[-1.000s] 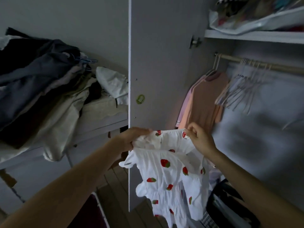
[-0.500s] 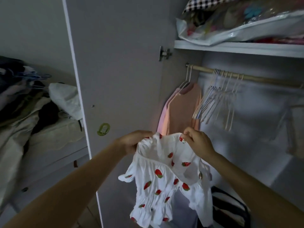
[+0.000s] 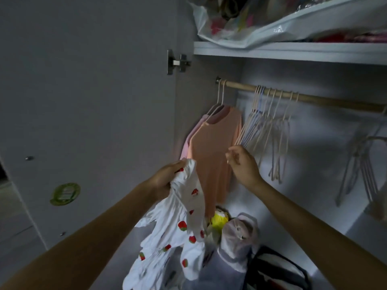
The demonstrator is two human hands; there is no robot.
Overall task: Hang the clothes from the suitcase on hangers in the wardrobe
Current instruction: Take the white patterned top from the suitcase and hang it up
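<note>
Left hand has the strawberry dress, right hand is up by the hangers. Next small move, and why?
Probably pinch the nearest empty hanger with the right hand and lift it off the rod. The left hand grips the dress, which has no hanger, and the right hand's fingers are at the hanger's tip.

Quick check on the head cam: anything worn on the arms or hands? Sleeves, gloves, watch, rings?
Nothing worn that shows. The left hand and right hand are bare, with no gloves, and no rings that can be made out in the dim light. Both forearms are bare to the frame edge: no sleeves, watch or bracelet in view.
</note>
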